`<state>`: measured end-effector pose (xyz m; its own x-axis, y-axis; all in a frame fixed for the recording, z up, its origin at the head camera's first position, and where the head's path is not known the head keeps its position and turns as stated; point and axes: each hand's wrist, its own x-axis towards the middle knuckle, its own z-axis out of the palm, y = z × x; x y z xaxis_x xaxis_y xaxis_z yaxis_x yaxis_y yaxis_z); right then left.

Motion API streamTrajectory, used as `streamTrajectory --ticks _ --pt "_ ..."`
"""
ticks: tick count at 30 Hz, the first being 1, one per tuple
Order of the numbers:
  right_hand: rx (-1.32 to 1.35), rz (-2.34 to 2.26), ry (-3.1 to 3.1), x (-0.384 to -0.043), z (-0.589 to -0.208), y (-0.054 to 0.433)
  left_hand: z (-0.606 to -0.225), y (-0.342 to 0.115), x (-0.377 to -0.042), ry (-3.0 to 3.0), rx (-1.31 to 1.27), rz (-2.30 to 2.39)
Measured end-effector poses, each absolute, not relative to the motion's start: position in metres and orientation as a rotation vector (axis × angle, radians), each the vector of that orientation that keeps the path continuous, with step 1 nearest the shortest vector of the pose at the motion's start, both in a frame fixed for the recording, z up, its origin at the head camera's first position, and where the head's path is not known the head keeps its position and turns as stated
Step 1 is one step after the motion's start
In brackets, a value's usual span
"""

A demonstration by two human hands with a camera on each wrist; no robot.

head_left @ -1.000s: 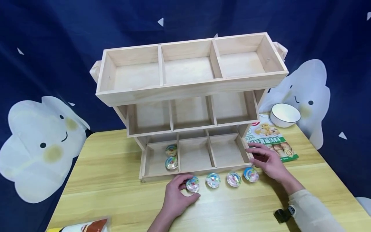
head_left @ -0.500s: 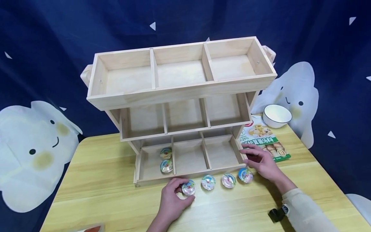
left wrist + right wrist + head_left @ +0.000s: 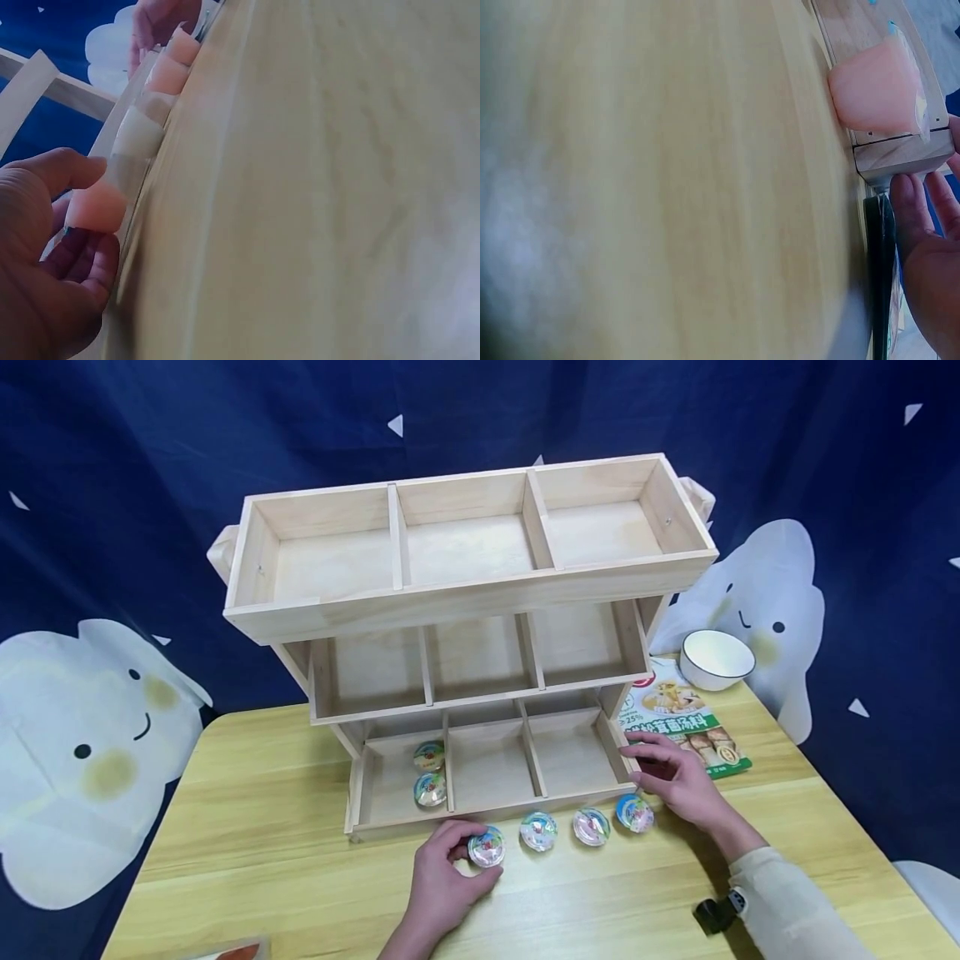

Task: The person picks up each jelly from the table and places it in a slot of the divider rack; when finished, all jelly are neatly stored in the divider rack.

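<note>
My left hand (image 3: 438,881) holds a jelly cup (image 3: 486,847) between thumb and fingers, at the table in front of a wooden three-tier storage box (image 3: 480,602). In the left wrist view, the pink body of this jelly cup (image 3: 99,208) shows between thumb and fingertips. At the right end of the pulled-out bottom drawer (image 3: 393,830), my right hand (image 3: 678,781) grips the corner, thumb in front and fingers over the side wall. Three more jelly cups (image 3: 538,832) stand in a row to the right. Two jelly cups (image 3: 430,789) lie in the drawer's left compartment.
A green and white food packet (image 3: 708,739) lies right of the storage box, partly behind my right hand. Behind it stands a white bowl (image 3: 717,660). Part of another packet (image 3: 240,952) shows at the front left. A dark blue curtain (image 3: 112,485) hangs behind the table.
The head view has swung slightly, shifting the scene left. The left hand keeps its hold on the jelly cup with barely any movement. The right hand stays at the drawer's corner.
</note>
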<state>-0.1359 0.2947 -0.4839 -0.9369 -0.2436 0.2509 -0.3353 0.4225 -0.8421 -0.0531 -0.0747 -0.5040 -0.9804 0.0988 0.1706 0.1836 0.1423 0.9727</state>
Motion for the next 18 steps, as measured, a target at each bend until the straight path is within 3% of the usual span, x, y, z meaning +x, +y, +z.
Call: streamTrajectory --ticks 18 --pt "0.497 1.521 -2.618 -0.136 -0.484 0.295 -0.462 -0.080 -0.074 -2.285 -0.407 -2.036"
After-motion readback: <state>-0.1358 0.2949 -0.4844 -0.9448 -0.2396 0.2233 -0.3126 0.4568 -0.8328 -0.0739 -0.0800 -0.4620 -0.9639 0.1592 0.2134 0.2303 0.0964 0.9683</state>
